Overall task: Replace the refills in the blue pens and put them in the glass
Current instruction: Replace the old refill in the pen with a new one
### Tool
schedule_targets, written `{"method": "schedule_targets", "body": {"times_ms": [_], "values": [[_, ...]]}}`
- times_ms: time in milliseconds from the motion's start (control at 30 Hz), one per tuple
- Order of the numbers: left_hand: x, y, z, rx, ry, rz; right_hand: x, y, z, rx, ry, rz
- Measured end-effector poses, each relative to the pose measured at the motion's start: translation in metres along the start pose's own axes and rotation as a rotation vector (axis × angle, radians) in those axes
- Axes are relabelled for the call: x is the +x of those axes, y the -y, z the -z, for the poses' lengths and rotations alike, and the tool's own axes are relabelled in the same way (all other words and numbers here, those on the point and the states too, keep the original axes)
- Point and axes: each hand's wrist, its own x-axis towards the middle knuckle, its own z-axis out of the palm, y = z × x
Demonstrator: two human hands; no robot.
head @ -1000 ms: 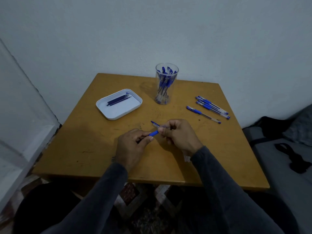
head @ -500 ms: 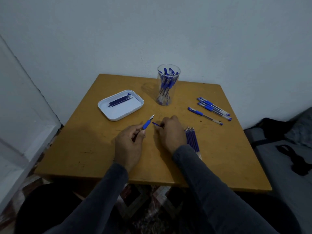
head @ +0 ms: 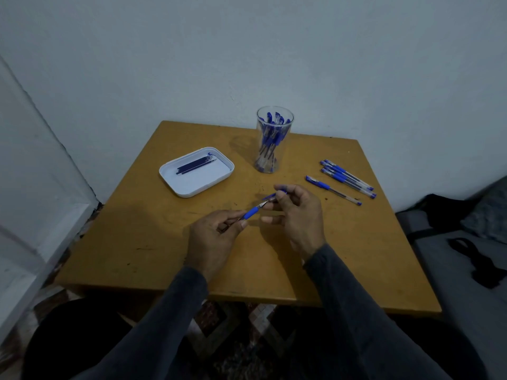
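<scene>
At centre frame, the left hand pinches a blue pen by its grip, tip pointing up-right, while the right hand pinches what looks like the pen's cap just beside the tip. A misaligned push could jab a finger or drop the cap on the table. The glass stands at upper centre, well apart.

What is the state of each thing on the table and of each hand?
glass: upright, holds capped pens
white tray: holds dark refills
loose pens: capped, lying flat on table
pen: uncapped, held by left hand
cap: pinched by right hand
</scene>
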Motion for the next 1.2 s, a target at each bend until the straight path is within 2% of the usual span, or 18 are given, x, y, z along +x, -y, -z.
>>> {"method": "schedule_targets", "body": {"times_ms": [333,733,1000,1067,1200], "values": [[-0.001,-0.001,0.002,0.053,0.031,-0.032,-0.012,-0.003,-0.002,-0.076,0.112,0.023],[-0.001,0.001,0.004,0.172,0.067,-0.093,-0.021,-0.007,-0.002,-0.07,0.137,-0.029],[0.0,-0.002,0.005,0.144,0.086,-0.033,-0.023,-0.009,-0.011,-0.045,0.151,-0.015],[0.0,-0.005,0.004,0.149,0.111,-0.012,-0.022,-0.008,-0.013,-0.088,0.11,0.023],[0.005,-0.004,0.005,0.225,0.083,-0.029,-0.005,0.008,-0.014,-0.233,-0.091,0.204]]}}
